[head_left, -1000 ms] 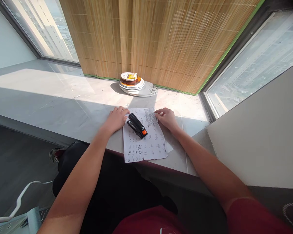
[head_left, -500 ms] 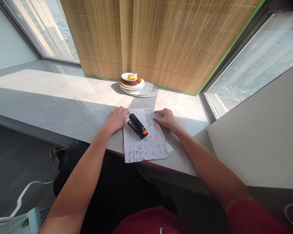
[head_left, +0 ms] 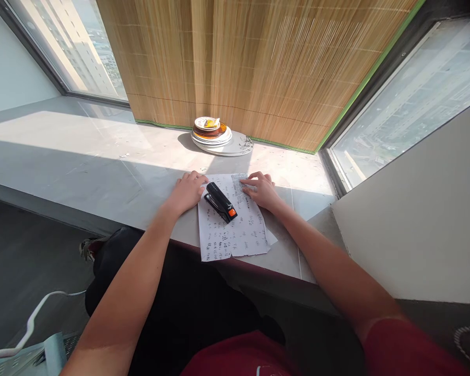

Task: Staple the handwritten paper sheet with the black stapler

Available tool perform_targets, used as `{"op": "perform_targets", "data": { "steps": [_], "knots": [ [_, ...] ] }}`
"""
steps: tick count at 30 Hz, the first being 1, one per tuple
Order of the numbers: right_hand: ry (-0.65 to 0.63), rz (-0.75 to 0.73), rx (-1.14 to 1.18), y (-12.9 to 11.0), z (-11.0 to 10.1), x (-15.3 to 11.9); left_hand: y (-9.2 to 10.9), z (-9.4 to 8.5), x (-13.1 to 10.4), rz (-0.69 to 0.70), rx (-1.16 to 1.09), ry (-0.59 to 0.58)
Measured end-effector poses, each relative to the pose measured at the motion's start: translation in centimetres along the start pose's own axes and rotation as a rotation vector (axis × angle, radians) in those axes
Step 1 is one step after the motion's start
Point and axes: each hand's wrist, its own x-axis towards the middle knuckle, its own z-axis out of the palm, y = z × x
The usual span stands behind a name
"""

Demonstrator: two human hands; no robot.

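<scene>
Sheets of paper covered in handwriting lie on the ledge, their near edge reaching over its front. On top of them rests a black stapler with an orange patch at its near end. My left hand lies at the paper's upper left edge, fingers stretched out and holding nothing, just left of the stapler. At the upper right, my right hand rests on the paper beside a densely written patch, its fingers extended and apart.
A stack of plates with a small yellow packet on top stands on the far part of the ledge, before a bamboo blind. A wall bounds the right side. A white cable hangs at lower left.
My right hand has slid slightly left, further onto the paper. My left hand and the stapler have stayed almost where they were.
</scene>
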Motion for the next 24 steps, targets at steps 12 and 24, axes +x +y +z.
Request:
{"op": "perform_targets", "data": {
  "steps": [12,24],
  "knots": [
    [0.261,-0.063,0.175,-1.6,-0.8,-0.7,0.4,-0.4,0.0,-0.012,-0.007,-0.011],
    [-0.119,-0.312,0.292,-8.1,0.9,-4.5,0.6,-0.5,-0.2,-0.001,-0.042,-0.009]
  ]
}}
